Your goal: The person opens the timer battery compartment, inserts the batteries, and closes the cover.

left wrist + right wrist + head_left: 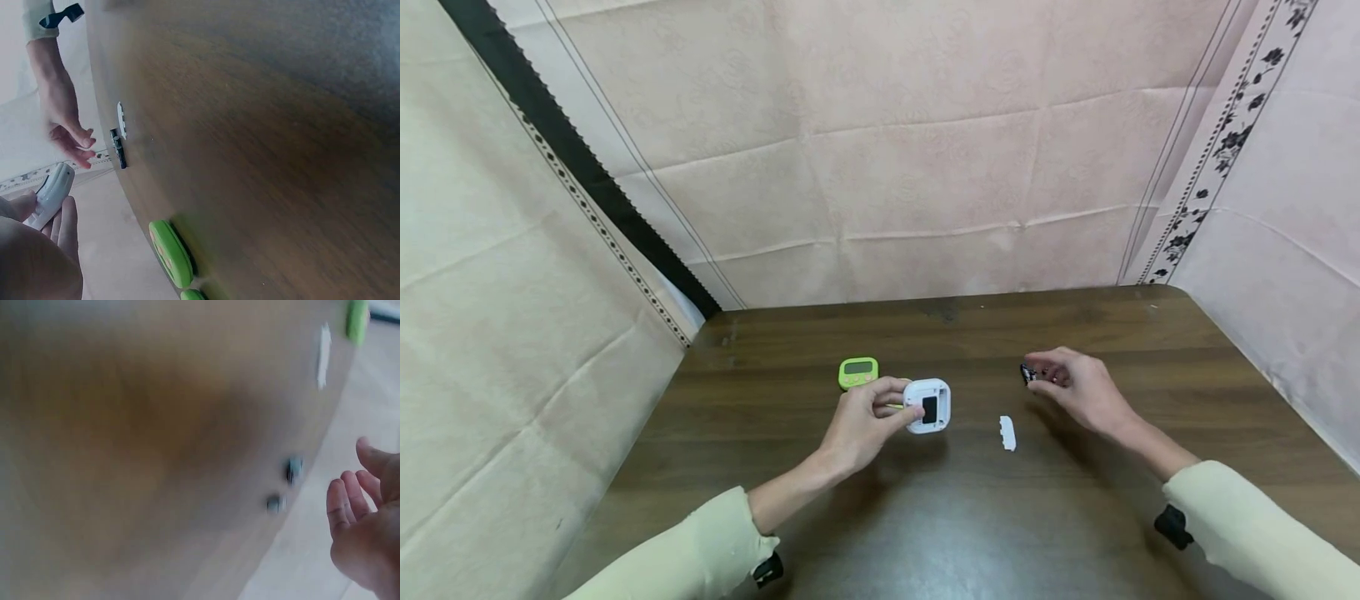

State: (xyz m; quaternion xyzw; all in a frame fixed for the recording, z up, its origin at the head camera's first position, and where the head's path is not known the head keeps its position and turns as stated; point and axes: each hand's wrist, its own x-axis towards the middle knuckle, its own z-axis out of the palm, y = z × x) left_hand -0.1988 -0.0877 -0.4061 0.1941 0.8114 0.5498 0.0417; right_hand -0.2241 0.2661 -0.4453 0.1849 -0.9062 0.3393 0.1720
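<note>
My left hand [871, 421] grips a small white rounded-square device [938, 393] by its left side, with the thumb across the face that shows a dark rectangle. In the left wrist view the device [54, 197] is tilted, held above the table. Over the right part of the table, my right hand [1078, 387] has its thumb and fingers apart beside small dark cylinders, apparently batteries [1027, 374]. The right wrist view shows a dark battery [294, 469] and a second one [275, 503], both blurred, lying on the wood away from the loosely bent fingers.
Between the hands lies a narrow white notched cover piece [1007, 433] on the brown wooden table [760, 342]. A green device [858, 372] with a screen lies behind my left hand, another green piece [192, 294] close by. Cloth curtains [925, 167] surround the table's back and sides.
</note>
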